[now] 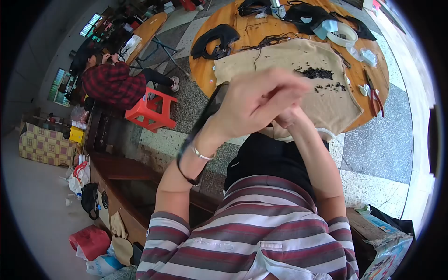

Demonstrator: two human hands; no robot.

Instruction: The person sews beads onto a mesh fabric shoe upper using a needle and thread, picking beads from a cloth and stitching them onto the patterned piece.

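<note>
A long, flexible black strap (pixel 213 105) is kept at the hands, above a beige cloth (pixel 326 107).
At the left, the strap is seen trailing behind the bare left hand (pixel 259 100) and along the forearm, near a silver-coloured bracelet (pixel 204 154); its slack is best kept off the wrist to avoid snagging. The left fingers are curled and blurred, held close over the bare right hand (pixel 287 116), whose fingers are mostly hidden; whether anything is pinched cannot be made out. Steadiness would likely be helped by the wrists being braced lower, over the cloth. Further right, small black bead-like pieces (pixel 317 73) are scattered on it, and red-handled metal pliers (pixel 374 95) are laid on the round wooden surface (pixel 199 72).
</note>
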